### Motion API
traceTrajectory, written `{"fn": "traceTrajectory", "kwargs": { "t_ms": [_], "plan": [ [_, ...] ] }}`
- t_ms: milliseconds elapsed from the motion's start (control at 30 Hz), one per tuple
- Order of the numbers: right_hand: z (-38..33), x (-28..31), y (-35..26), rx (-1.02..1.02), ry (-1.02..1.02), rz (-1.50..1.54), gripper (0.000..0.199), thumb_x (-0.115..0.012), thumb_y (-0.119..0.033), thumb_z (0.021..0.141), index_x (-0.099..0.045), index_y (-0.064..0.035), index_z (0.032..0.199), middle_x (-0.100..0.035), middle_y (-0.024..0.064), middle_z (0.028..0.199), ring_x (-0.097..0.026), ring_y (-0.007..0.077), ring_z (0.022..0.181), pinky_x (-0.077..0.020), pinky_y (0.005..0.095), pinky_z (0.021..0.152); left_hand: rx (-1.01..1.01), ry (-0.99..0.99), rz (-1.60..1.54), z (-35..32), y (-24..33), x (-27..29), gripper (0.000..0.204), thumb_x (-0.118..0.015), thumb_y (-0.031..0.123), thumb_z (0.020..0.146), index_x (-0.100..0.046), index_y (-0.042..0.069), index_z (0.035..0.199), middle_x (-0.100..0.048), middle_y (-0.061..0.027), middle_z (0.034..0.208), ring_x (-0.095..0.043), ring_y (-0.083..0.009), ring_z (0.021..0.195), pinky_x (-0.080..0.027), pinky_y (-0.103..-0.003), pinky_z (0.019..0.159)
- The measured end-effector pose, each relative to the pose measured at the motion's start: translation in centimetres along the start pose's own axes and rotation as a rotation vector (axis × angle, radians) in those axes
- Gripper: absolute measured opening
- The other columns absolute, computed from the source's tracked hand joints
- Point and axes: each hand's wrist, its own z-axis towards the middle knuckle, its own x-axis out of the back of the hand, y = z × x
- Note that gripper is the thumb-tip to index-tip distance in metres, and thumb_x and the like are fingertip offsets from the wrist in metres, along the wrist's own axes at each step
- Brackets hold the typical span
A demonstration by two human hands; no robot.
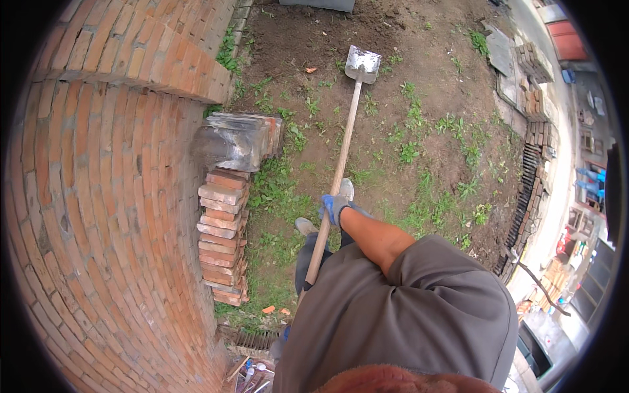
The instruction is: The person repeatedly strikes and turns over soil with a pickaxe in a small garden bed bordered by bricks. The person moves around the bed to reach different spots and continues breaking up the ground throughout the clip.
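The right hand, gloved, is clenched around the shovel's stiff wooden handle at mid-length; its metal blade probably makes it front-heavy. The left hand is hidden, state unknown.

Shovel: pale wooden handle, grey metal blade. Right hand: blue glove with grey back. Sleeve: plain grey-brown. Brick wall: orange-red, pale mortar lines. Brick stack: red and buff. Ground: dark brown soil, green grass patches.

Bare soil ground with grass patches carries a brick stack at its left edge; shovel blade rests near the far edge.
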Motion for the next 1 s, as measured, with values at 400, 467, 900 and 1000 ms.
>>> {"fn": "traceTrajectory", "kwargs": {
  "t_ms": [400,467,900,1000],
  "plan": [
    [-5.1,-1.3,-11.8,0.371,-0.113,-0.334,0.041,-0.072,-0.03,0.096,-0.055,-0.0027,0.122,-0.069,0.0168,0.1,-0.074,0.0337,0.085,-0.0643,0.0544,0.066,-0.282,0.134,0.299,13.0,30.4,6.3,0.049,-0.065,0.048,0.094,-0.066,0.007,0.121,-0.073,-0.0267,0.106,-0.069,-0.047,0.101,-0.055,-0.055,0.088],
    [-5.4,0.3,-11.5,0.393,-0.149,-0.355,0.045,-0.072,-0.035,0.097,-0.058,-0.0012,0.123,-0.071,0.0169,0.102,-0.075,0.0319,0.083,-0.0649,0.0526,0.069,-0.295,0.089,0.267,11.9,29.7,5.7,0.048,-0.065,0.047,0.094,-0.066,0.007,0.121,-0.073,-0.0272,0.105,-0.069,-0.0473,0.101,-0.055,-0.056,0.087],
    [1.4,1.3,0.6,-0.04,-0.165,-0.113,0.035,-0.067,-0.036,0.099,-0.056,-0.012,0.122,-0.065,0.013,0.091,-0.069,0.0354,0.077,-0.0606,0.0543,0.069,0.031,-0.031,0.206,-7.0,2.2,1.1,0.05,-0.069,0.05,0.089,-0.066,0.016,0.126,-0.075,-0.0232,0.106,-0.071,-0.0451,0.103,-0.055,-0.053,0.086],
    [1.5,1.5,1.5,-0.062,-0.14,-0.174,0.025,-0.065,-0.021,0.098,-0.055,-0.0101,0.118,-0.062,0.0122,0.09,-0.067,0.0348,0.077,-0.0599,0.055,0.068,0.082,0.003,0.209,-8.4,1.0,-0.6,0.048,-0.069,0.051,0.088,-0.066,0.02,0.124,-0.075,-0.0216,0.103,-0.071,-0.0444,0.1,-0.056,-0.053,0.084]
  ]
}}
